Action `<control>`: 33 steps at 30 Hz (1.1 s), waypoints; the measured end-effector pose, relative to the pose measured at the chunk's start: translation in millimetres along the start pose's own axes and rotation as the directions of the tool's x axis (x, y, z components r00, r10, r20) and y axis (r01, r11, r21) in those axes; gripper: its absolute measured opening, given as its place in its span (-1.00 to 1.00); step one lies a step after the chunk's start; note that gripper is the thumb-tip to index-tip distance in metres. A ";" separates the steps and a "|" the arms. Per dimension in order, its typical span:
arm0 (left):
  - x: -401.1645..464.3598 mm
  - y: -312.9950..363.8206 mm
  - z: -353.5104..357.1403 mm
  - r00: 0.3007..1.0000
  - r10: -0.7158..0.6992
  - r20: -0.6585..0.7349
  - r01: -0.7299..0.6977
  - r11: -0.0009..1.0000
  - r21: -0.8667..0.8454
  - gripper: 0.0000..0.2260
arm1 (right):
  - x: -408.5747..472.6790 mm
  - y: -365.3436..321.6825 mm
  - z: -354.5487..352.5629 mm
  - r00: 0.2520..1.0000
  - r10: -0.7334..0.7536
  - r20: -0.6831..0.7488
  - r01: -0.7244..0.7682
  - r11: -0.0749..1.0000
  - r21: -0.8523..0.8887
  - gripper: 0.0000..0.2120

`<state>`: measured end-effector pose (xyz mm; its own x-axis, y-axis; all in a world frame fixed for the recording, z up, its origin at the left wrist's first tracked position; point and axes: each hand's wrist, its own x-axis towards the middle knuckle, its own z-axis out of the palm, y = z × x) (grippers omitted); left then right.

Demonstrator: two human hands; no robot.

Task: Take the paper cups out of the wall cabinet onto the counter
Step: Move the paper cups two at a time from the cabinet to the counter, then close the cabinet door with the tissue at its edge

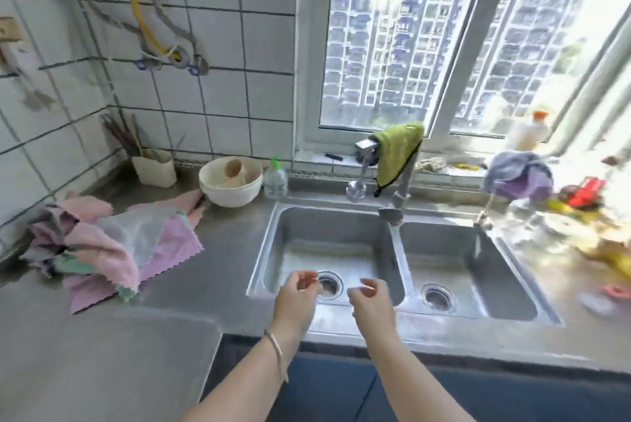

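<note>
Honestly, you have no paper cups to take hold of yet: neither the cups nor the wall cabinet shows in the head view, so you cannot tell where they sit relative to your fingers beyond being somewhere outside the frame. Your left hand point(297, 298), with a thin metal bangle point(276, 350) on its wrist, hovers over the near rim of the left basin of the stainless steel double sink point(392, 240), fingers loosely curled and part open, holding nothing. Your right hand point(370, 302) hangs just beside it, apart from it, fingers likewise relaxed and empty. A tan cup-shaped thing point(234, 167) lies tilted inside the stacked white bowls point(232, 188) at the back of the grey steel counter point(211, 271); whether it is paper you cannot tell. When you do reach the cups, expect them to be very light, thin-walled and easy to crush, likely nested in a stack, so take them around the middle of the wall or under the rolled rim with a gentle, wide grasp rather than a pinch. Bare counter lies left of the sink, near the heap of pink, lilac and green cloths point(112, 251).
</note>
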<state>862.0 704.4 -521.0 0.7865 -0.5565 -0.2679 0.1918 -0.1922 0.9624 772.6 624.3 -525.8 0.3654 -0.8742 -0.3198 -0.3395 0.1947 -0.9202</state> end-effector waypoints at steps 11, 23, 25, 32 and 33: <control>-115.4 69.2 278.7 0.842 0.134 0.523 -0.153 0.988 -0.008 -0.85 | -14.6 -13.2 -310.2 0.888 -0.061 -0.456 0.116 0.989 0.095 -0.80; -206.6 160.9 482.6 0.541 0.281 0.793 -0.282 0.949 -0.143 -0.85 | -32.9 -79.7 -519.2 0.592 -0.194 -0.782 0.261 0.964 -0.042 -0.88; -207.2 174.3 512.4 0.511 0.298 0.806 -0.291 0.943 -0.165 -0.87 | -24.0 -93.6 -545.5 0.534 -0.220 -0.817 0.291 0.954 -0.067 -0.87; -194.3 244.1 611.1 0.350 0.397 0.849 -0.339 0.898 -0.280 -0.84 | 27.0 -152.9 -611.3 0.420 -0.312 -0.852 0.279 0.938 -0.205 -0.90; -191.8 254.3 625.2 0.336 0.413 0.847 -0.338 0.892 -0.301 -0.83 | 35.0 -161.9 -620.9 0.402 -0.326 -0.856 0.296 0.931 -0.215 -0.90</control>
<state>392.9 256.9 -252.6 -0.1541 -0.9506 0.2695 0.0818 0.2595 0.9623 302.2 285.9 -247.9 -0.4843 -0.7955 0.3643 -0.3945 -0.1730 -0.9024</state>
